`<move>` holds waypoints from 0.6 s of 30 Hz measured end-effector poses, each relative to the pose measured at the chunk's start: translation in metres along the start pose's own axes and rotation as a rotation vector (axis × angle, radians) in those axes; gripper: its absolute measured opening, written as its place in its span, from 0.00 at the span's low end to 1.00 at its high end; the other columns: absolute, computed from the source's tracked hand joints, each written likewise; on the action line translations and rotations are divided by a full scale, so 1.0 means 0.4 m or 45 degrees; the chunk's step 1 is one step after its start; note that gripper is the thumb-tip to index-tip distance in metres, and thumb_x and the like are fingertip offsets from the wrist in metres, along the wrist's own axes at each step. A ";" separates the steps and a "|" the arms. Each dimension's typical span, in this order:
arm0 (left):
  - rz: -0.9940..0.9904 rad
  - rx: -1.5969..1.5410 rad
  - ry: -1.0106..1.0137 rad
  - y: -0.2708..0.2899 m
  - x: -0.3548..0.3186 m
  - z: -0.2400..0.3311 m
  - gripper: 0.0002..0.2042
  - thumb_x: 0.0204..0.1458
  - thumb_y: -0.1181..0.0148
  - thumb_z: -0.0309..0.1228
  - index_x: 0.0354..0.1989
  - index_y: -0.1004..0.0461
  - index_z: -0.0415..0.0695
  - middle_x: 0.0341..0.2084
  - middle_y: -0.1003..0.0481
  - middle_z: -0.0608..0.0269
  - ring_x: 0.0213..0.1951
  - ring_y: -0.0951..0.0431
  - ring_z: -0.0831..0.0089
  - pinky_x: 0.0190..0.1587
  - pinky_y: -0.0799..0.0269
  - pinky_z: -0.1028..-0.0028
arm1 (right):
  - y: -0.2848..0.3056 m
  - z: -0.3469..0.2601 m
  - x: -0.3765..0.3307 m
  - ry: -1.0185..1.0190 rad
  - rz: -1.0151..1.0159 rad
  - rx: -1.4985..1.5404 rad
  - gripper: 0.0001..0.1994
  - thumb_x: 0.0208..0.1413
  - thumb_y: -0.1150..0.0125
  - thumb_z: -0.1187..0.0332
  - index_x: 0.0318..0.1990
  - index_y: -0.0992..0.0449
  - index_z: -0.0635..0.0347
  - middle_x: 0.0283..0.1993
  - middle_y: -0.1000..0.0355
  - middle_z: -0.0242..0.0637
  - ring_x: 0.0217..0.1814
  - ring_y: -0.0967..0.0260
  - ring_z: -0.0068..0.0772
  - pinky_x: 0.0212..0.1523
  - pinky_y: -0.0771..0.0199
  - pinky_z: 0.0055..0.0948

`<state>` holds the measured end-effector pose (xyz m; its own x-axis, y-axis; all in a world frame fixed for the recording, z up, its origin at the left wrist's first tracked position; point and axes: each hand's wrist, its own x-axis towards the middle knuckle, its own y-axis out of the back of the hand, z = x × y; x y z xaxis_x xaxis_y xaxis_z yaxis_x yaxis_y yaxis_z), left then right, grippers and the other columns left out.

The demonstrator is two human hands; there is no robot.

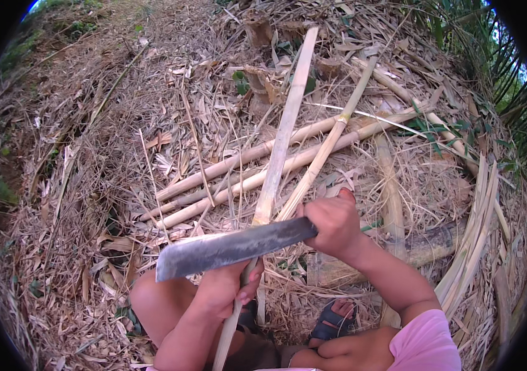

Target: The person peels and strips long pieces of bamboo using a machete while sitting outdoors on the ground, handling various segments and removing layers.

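My right hand [334, 224] is closed around the handle end of a machete [232, 248], most of the handle being hidden in the fist. Its broad dark blade lies crosswise, tip to the left, above my left hand [225, 290]. That left hand grips a narrow bamboo strip [229, 337], which runs up from the lower edge and passes behind the blade. Beyond the blade a long flat bamboo slat [289, 114] stretches away, with a jointed bamboo piece [319, 157] slanting off to its right. Whether either joins the held strip is hidden by the blade.
Bamboo poles [214, 176] lie across the ground ahead. A thick bamboo log [353, 269] rests right of my feet, and a bundle of thin strips [476, 229] further right. Cut stumps [257, 86] stand at the far side. Dry leaves cover the slope; green bamboo grows far right.
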<state>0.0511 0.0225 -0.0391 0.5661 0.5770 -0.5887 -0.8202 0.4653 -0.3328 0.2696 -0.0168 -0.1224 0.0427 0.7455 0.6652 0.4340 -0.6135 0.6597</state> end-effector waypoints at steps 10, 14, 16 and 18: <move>0.070 0.097 -0.058 0.009 -0.024 0.005 0.07 0.66 0.53 0.34 0.42 0.34 0.43 0.20 0.33 0.66 0.11 0.41 0.82 0.13 0.43 0.81 | 0.016 -0.035 0.043 0.092 0.017 -0.051 0.12 0.49 0.38 0.70 0.18 0.33 0.54 0.14 0.35 0.33 0.15 0.32 0.35 0.21 0.38 0.34; 0.072 0.107 -0.082 0.002 -0.032 0.013 0.10 0.67 0.53 0.35 0.42 0.33 0.41 0.20 0.33 0.65 0.11 0.40 0.81 0.14 0.42 0.80 | 0.017 -0.040 0.047 0.094 0.026 -0.043 0.11 0.48 0.37 0.70 0.18 0.33 0.53 0.14 0.35 0.32 0.15 0.32 0.34 0.21 0.41 0.35; 0.099 0.103 -0.044 -0.002 -0.033 0.013 0.10 0.67 0.53 0.35 0.43 0.33 0.41 0.20 0.32 0.65 0.12 0.39 0.81 0.14 0.43 0.80 | 0.014 -0.045 0.055 0.062 0.014 -0.072 0.11 0.47 0.36 0.70 0.18 0.33 0.53 0.14 0.35 0.32 0.15 0.32 0.34 0.21 0.42 0.35; 0.139 0.071 0.053 0.001 -0.036 0.008 0.08 0.67 0.52 0.33 0.46 0.32 0.41 0.20 0.32 0.64 0.12 0.39 0.80 0.15 0.44 0.79 | 0.016 -0.044 0.059 0.084 0.012 -0.024 0.11 0.47 0.36 0.70 0.19 0.32 0.53 0.14 0.35 0.31 0.15 0.32 0.33 0.21 0.42 0.34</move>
<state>0.0428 0.0164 -0.0286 0.4686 0.5988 -0.6495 -0.8705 0.4384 -0.2239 0.2576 -0.0079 -0.0964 -0.0132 0.7211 0.6927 0.4169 -0.6257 0.6593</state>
